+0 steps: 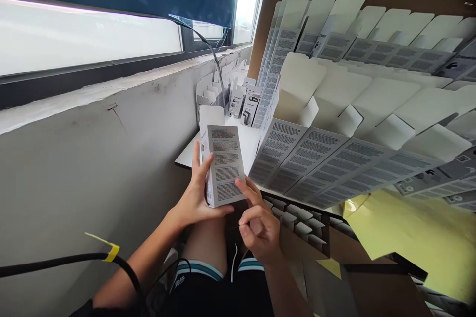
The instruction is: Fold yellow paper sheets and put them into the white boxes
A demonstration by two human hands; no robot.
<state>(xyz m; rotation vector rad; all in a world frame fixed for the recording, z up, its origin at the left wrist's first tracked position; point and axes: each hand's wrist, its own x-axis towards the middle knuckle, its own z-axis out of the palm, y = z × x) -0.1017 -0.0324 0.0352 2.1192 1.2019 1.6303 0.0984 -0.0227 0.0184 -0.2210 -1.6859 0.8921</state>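
Note:
A white printed carton (226, 166) is tilted in front of me, its text panel facing up and a pale flap standing up at its far end. My left hand (199, 190) holds it from the left and below, fingers along the left side and thumb under the near end. My right hand (260, 223) is at the carton's lower right corner, one fingertip on the text panel and the other fingers curled. Whether anything small lies between those curled fingers cannot be made out.
Rows of cartons with raised flaps (316, 143) fill the right side of the white table (243, 141). More cartons (251, 106) stand at the back by the wall. A yellow sheet (412, 237) lies lower right, and a black cable (70, 258) crosses lower left.

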